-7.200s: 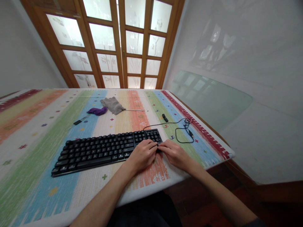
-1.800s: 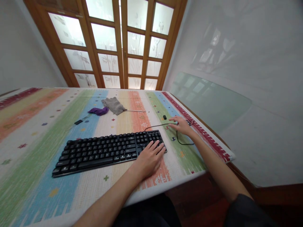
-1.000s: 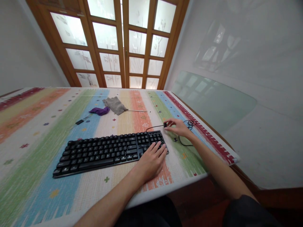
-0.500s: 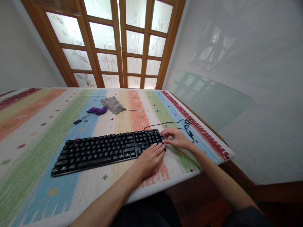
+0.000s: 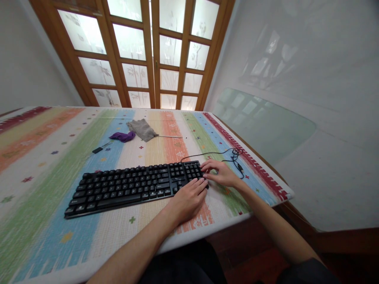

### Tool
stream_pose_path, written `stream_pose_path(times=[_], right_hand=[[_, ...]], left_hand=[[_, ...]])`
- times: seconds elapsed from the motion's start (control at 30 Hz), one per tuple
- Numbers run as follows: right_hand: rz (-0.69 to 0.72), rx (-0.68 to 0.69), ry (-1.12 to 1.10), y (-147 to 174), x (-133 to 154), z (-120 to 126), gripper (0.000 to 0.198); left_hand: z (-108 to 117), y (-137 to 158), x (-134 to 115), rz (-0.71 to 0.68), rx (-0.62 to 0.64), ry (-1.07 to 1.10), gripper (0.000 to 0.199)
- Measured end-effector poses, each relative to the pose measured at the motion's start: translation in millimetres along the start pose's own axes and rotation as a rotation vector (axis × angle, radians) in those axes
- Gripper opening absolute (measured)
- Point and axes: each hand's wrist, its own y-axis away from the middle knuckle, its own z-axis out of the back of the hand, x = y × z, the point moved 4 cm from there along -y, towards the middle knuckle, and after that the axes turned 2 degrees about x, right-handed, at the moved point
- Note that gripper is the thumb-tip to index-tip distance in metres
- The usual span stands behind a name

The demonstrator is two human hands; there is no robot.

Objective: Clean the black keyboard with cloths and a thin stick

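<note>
Keyboard [image 5: 124, 188]: black, white-lettered, corded | left fingers [image 5: 198, 185]: slightly apart | right fingers [image 5: 210, 162]: grip unclear

Wooden doors [image 5: 147, 59] (frosted panes [image 5: 128, 42]), pale walls [image 5: 334, 169].

From where I stand: keyboard [image 5: 127, 187] is black plastic, keycaps mostly matt, slight sheen along its front edge. Cord [image 5: 204, 153] looks rubbery, smooth, black; its plug [image 5: 240, 169] has dark plastic, finish too small to tell. Tablecloth [image 5: 112, 230] is cloth, matt, woven-looking, faintly ribbed in the pale stripes. Grey cloth [image 5: 142, 129] is soft, matt, jagged-edged; purple cloth [image 5: 122, 137] looks smoother, crumpled. Thin rod [image 5: 170, 136] near them, metal-looking. Door frame [image 5: 185, 51] brown wood, smooth, low sheen; panes [image 5: 128, 41] frosted glass with etched-looking plants. Right wall [image 5: 319, 165] pale, glossy, reflective. Floor [image 5: 245, 252] dark reddish, wood-like. Sleeve [image 5: 308, 272] dark matt fabric.
</note>
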Motion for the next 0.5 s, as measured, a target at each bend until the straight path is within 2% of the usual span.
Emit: stream_pose_path(times=[0.23, 0.5], right_hand=[[0.002, -0.015, -0.030, 0.8, -1.8, -2.5, 0.017], [-0.155, -0.038, -0.092, 0.1, -9.2, -4.3, 0.023]], left_hand=[[-0.2, -0.1, 0.2, -0.008, -0.010, -0.001, 0.029], [0.6, -0.5, 0.1, -0.005, -0.011, 0.005, 0.030]])
